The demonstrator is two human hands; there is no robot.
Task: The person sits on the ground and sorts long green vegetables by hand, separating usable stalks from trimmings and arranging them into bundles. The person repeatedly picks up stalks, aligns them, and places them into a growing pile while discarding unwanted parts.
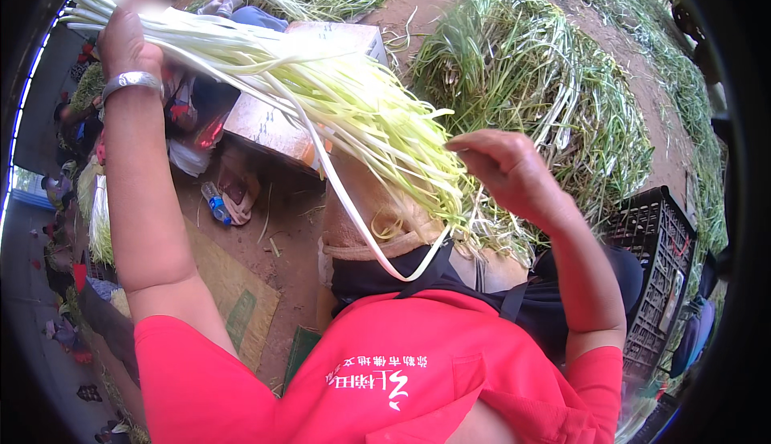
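Note:
A large bundle of pale chive-like stalks (289,64), white at one end and yellow-green at the leafy end, slants across the view before me. My left hand (127,43), a silver bangle at its wrist, grips the white end at the upper left. My right hand (506,167) is raised beside the leafy tips, fingers bent with a gap at the thumb; whether a fingertip touches a leaf I cannot tell. One long stalk loops down over the tan cloth (355,227) on my lap.
A heap of green leaves (542,95) lies beyond my right hand, with a black plastic crate (647,263) nearby. Cardboard boxes (271,122) stand under the bundle. A plastic bottle (215,203) and a flattened board (232,287) lie on the ground. Other people sit at the left and top.

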